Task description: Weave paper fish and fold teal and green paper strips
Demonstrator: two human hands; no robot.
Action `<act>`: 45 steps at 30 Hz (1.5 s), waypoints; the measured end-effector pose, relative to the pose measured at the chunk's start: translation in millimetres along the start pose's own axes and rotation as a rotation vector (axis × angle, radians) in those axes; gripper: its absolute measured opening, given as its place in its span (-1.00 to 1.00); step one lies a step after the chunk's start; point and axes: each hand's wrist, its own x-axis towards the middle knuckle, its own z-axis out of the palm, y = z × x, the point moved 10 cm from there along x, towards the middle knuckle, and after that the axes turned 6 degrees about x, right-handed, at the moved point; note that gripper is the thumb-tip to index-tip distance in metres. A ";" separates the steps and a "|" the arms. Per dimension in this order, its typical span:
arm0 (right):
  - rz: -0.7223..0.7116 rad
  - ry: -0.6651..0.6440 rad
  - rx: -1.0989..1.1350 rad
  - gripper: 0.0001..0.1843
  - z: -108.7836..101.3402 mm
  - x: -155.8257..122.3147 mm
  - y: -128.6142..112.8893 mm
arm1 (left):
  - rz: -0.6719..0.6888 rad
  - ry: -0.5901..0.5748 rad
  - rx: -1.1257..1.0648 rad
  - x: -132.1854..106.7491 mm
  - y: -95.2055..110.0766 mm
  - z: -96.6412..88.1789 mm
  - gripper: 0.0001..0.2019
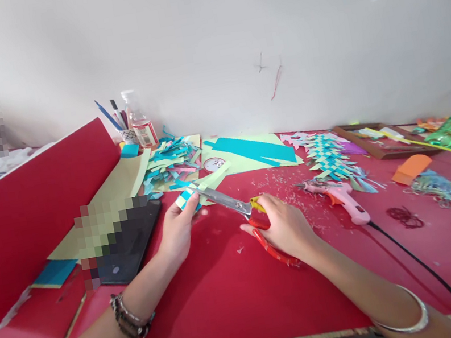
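Both our hands share it: left hand (177,230) at nine o'clock pinches the woven strip (186,198) steady, while right hand (286,227) grips the scissors (231,204) against its edge.

red table (230,301), paper strips (172,163), green sheet (249,156), woven strips (332,160), glue gun (340,196), tablet (132,242), bottle (140,122), pen cup (128,134)

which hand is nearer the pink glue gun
Right. The right hand, on the scissors, sits just beside the glue gun; the left hand holds the woven paper piece farther off.
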 end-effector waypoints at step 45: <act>0.029 -0.140 0.027 -0.62 6.4 -1.9 -5.8 | -0.148 -0.050 -0.236 -3.1 -16.1 10.8 -0.81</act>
